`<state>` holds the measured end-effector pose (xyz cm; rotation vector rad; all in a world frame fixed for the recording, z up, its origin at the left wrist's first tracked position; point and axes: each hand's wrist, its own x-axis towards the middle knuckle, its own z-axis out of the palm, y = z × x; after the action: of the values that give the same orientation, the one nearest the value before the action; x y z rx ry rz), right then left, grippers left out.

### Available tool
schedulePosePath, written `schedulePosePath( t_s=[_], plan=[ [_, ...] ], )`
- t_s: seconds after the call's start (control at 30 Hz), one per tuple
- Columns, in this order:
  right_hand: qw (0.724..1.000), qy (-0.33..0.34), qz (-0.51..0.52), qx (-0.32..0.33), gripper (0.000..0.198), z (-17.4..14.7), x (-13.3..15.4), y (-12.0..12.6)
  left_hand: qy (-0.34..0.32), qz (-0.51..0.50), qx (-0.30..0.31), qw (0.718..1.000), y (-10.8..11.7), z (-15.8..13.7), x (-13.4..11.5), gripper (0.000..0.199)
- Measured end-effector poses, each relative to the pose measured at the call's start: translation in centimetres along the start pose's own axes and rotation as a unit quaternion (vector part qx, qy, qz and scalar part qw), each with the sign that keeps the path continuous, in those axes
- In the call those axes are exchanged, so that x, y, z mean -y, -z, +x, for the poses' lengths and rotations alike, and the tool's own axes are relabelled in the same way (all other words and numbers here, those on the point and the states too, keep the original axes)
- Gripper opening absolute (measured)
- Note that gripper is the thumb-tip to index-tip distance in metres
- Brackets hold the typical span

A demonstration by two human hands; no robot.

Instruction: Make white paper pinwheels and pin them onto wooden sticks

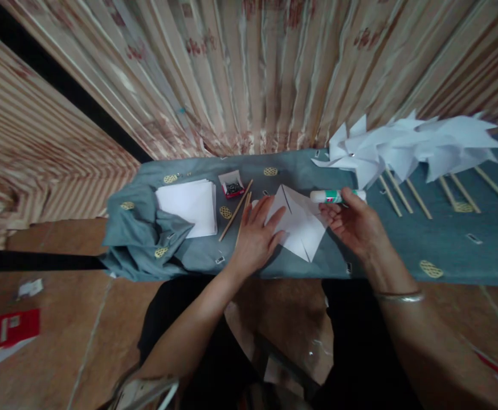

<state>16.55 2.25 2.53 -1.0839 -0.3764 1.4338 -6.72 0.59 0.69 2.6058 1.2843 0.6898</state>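
Note:
A square of white paper (pixel 302 225) with slits running in from its corners lies on the cloth-covered table, turned like a diamond. My left hand (pixel 257 230) rests with fingers spread on the paper's left part. A glue stick (pixel 326 196), white with a green label, is held in my right hand (pixel 354 222) between thumb and fingers, above the paper's right corner. Left of my left hand lie thin wooden sticks (pixel 234 210), partly covered by it. Beside them sits a small open red box (pixel 233 185) of dark pins or similar bits.
A stack of white paper (pixel 191 208) is at the left, one corner under a fold of the grey-green tablecloth (pixel 270 162). Several paper pinwheels (pixel 420 145) on wooden sticks lie at the right. A pleated curtain (pixel 249 80) hangs behind the table.

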Motion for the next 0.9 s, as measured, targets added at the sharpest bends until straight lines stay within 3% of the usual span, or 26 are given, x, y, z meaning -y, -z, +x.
schedulePosePath(
  t_s=[0.13, 0.3, 0.4, 0.5, 0.57, 0.63, 0.7, 0.77, 0.9],
  plan=[
    [0.998, -0.033, 0.044, 0.039, 0.020, -0.6, -0.4, -0.9, 0.088, 0.042, 0.003, 0.995, 0.9, 0.7, 2.3, 0.045],
    [0.994, -0.069, 0.073, 0.047, 0.017, -1.4, -0.7, -1.9, 0.103, 0.043, 0.043, 0.993, 0.6, 1.6, 3.3, 0.043],
    [0.992, -0.095, 0.067, 0.042, 0.015, -1.8, -0.7, -2.2, 0.116, 0.018, 0.011, 0.993, 0.5, 2.0, 3.6, 0.035],
    [0.992, -0.104, 0.055, 0.053, 0.012, -2.3, -0.8, -2.2, 0.158, -0.087, -0.058, 0.982, 0.5, 2.4, 3.9, 0.027],
    [0.991, -0.103, 0.057, 0.059, 0.011, -2.6, -0.9, -2.2, 0.209, -0.226, -0.109, 0.945, 0.5, 2.7, 3.7, 0.026],
    [0.991, -0.103, 0.066, 0.051, 0.016, -2.9, -1.1, -2.1, 0.257, -0.392, -0.126, 0.874, 0.4, 2.9, 3.1, 0.029],
    [0.991, -0.106, 0.074, 0.039, 0.021, -3.1, -1.2, -2.0, 0.277, -0.533, -0.103, 0.793, 0.3, 2.8, 2.1, 0.032],
    [0.991, -0.106, 0.074, 0.037, 0.021, -3.2, -1.2, -1.9, 0.282, -0.614, -0.077, 0.733, 0.3, 2.5, 1.0, 0.035],
    [0.992, -0.096, 0.069, 0.041, 0.021, -3.3, -1.0, -1.9, 0.291, -0.672, -0.057, 0.679, 0.6, 2.0, -0.7, 0.039]
  ],
)
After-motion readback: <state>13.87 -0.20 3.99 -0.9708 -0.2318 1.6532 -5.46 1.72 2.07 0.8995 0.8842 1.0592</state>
